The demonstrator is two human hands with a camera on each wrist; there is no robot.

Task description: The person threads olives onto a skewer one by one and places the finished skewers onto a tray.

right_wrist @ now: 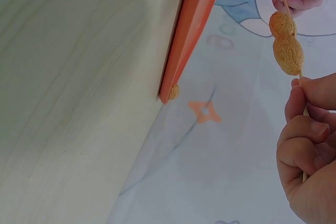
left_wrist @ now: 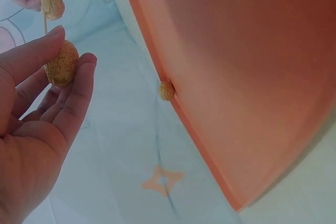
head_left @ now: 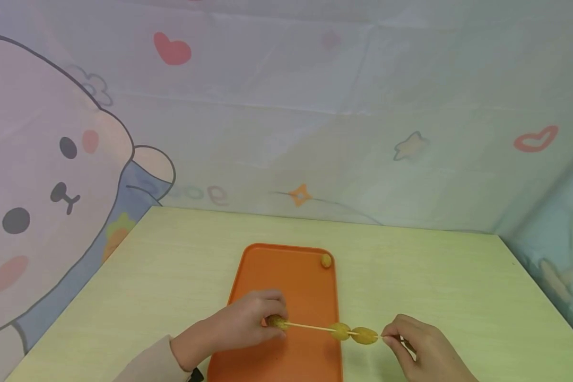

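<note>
A thin wooden skewer [head_left: 310, 327] runs nearly level between the two hands, over the orange tray [head_left: 301, 286] and past its right edge. My right hand [head_left: 422, 345] grips the stick's bare end, with fingers curled round it in the right wrist view. Two golden-brown, wrinkled oval food balls, a rounder one [right_wrist: 284, 24] and a longer one [right_wrist: 288, 55], sit threaded side by side close to that hand. At the skewer's other end, my left hand [head_left: 248, 322] pinches a third such ball [left_wrist: 62, 64] between thumb and fingers. How far the stick enters this ball is hidden.
One loose golden-brown ball [head_left: 326, 260] lies in the tray's far right corner. The tray rests on a pale wooden table [head_left: 410, 281]. Behind the table hangs a printed cloth [head_left: 286, 106] with a cartoon bear, hearts and stars.
</note>
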